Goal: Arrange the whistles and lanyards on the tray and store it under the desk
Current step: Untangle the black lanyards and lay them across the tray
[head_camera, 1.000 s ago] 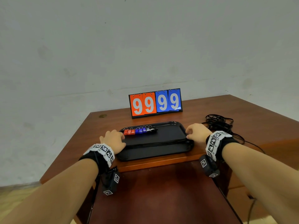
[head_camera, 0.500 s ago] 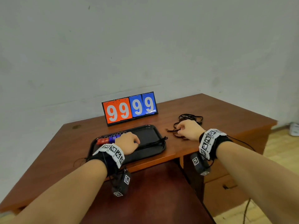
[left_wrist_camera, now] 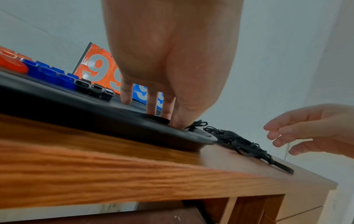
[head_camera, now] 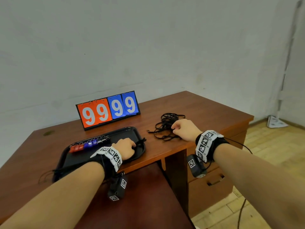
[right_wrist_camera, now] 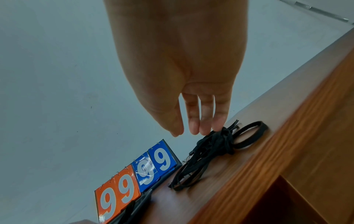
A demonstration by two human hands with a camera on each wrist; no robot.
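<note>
A black tray lies on the desk at the left, with a row of red, blue and black whistles along its far side. One black lanyard runs across the tray. My left hand pinches it near the tray's right rim, thumb and fingertips pointing down onto the tray. To the right, a tangle of black lanyards sits on the desk. My right hand hovers over it with loose fingers, and one fingertip touches the top of the tangle.
A flip scoreboard reading 99 99 stands behind the tray. The desk has drawers under its right side. A dark red-brown surface lies below the front edge. A white stand is on the floor at the right.
My right hand let go at the tray's right edge and moved right to the lanyard tangle. My left hand slid from the tray's left edge to its right part. The view swung right.
</note>
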